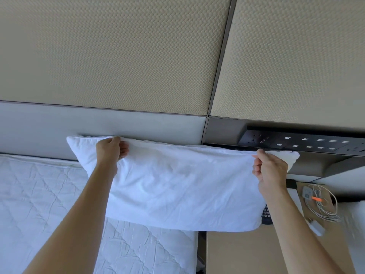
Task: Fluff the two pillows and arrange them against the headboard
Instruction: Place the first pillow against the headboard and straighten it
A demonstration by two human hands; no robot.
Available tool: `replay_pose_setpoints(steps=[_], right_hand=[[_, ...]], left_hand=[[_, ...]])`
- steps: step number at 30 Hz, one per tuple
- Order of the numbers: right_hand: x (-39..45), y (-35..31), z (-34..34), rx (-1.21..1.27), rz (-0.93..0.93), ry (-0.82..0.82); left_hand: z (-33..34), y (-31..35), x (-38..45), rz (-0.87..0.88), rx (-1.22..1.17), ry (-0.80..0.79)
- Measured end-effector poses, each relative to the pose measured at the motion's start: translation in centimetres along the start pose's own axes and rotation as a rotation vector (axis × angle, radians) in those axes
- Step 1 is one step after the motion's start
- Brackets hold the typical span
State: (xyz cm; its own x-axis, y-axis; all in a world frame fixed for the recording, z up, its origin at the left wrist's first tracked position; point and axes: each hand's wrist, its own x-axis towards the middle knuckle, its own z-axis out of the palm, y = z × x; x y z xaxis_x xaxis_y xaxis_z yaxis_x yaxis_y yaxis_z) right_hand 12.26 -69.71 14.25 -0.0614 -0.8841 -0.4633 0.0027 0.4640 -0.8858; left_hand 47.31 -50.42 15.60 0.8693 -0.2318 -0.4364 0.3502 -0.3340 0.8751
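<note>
Quilted bed (49, 194) below, grey headboard (98, 123) behind. One white pillow (177, 186) held up lengthwise before the headboard, hanging half over the bed, half over the bedside bench (237, 252). Looks light, soft, sagging between holds; best taken along the top seam near the corners. Left hand (110, 149) and right hand (270, 169): each grip pinched shut on the upper edge.

— Where did we have room?
— At lower left, the quilted mattress (39, 194) lay bare.
— And what blocked us?
— The held-up pillow (177, 186) filled the middle; at right, the nightstand (237, 254) carried cables (320, 206), and a switch panel (300, 143) jutted above.
</note>
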Motion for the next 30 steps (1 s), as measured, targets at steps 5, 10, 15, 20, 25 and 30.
replay_pose_setpoints(steps=[5, 10, 15, 20, 25, 30], right_hand=[[-2.2, -1.2, 1.8, -0.04, -0.08, -0.091], [-8.9, -3.6, 6.9, -0.125, -0.34, -0.339], [-17.7, -8.5, 11.2, -0.226, -0.695, -0.534], [-26.8, -13.3, 12.9, -0.424, -1.256, -0.59], [-36.2, -16.3, 12.7, -0.532, -1.518, -0.606], [-45.3, -17.2, 11.4, -0.518, -1.619, -0.678]], left_hand=[[-2.0, 1.0, -2.7, 0.067, 0.032, 0.024], [-6.6, 2.3, -7.5, 0.31, 0.165, 0.119], [-12.8, 6.1, -14.6, 0.613, 0.262, 0.277], [-19.9, 10.6, -22.3, 0.861, 0.427, 0.492], [-28.1, 13.4, -31.3, 1.018, 0.692, 0.815], [-36.7, 13.2, -39.1, 0.983, 0.786, 0.997]])
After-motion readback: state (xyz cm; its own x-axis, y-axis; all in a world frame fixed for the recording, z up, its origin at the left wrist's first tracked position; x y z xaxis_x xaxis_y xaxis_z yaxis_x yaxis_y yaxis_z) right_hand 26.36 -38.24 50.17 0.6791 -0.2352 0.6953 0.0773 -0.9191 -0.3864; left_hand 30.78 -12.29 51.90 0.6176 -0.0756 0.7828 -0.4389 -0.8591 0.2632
